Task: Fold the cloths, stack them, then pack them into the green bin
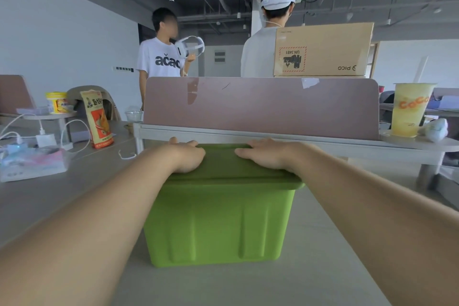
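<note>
- Now the green bin (218,221) stands on the table (323,256), just before the person, with its lid (223,164) on it
- left hand (185,156) rests flat on the lid, fingers close together
- right hand (267,154) rests flat beside it, fingers straight and together

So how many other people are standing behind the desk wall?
2. A person in a white T-shirt stands left, holding a headset. A second person, back turned, stands right, partly behind the cardboard box. The divider could hide more.
</note>
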A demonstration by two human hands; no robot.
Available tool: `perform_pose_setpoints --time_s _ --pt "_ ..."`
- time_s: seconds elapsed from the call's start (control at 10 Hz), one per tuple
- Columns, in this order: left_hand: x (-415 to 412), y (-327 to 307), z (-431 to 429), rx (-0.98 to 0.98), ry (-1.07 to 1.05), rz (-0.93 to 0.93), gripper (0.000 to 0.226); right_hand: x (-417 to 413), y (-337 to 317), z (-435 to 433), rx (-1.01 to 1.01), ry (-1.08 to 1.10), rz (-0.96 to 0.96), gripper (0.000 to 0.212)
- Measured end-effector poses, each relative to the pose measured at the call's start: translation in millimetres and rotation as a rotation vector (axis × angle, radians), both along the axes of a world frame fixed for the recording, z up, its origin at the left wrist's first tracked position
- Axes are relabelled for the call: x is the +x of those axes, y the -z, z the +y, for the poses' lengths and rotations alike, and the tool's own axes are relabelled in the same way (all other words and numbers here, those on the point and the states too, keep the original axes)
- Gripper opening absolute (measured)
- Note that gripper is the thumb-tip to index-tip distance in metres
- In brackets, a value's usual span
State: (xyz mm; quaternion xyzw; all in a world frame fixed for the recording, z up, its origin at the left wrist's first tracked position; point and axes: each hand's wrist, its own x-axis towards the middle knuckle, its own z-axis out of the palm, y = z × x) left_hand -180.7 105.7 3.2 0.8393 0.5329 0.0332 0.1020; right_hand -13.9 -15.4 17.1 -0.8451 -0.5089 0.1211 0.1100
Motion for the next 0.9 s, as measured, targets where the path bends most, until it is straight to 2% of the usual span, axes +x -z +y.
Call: perform_pose_setpoints --time_s 0.5,0.7,0.8,0.9 --pt "8 5 -9 -0.016 0.061 -0.037 0.057 10 12 -16 0.046 0.007 -0.049 0.078" --pt "52 1 -38 0.009 0.122 -0.002 0.055 42 10 -53 0.063 0.074 0.059 0.072" --pt "71 -2 -52 -0.003 0.182 -0.084 0.057 53 6 -75 0.118 0.075 0.11 0.067" --pt "68 -17 -61 -0.076 0.205 -0.541 0.05 60 7 -92 0.397 0.145 0.273 0.05"
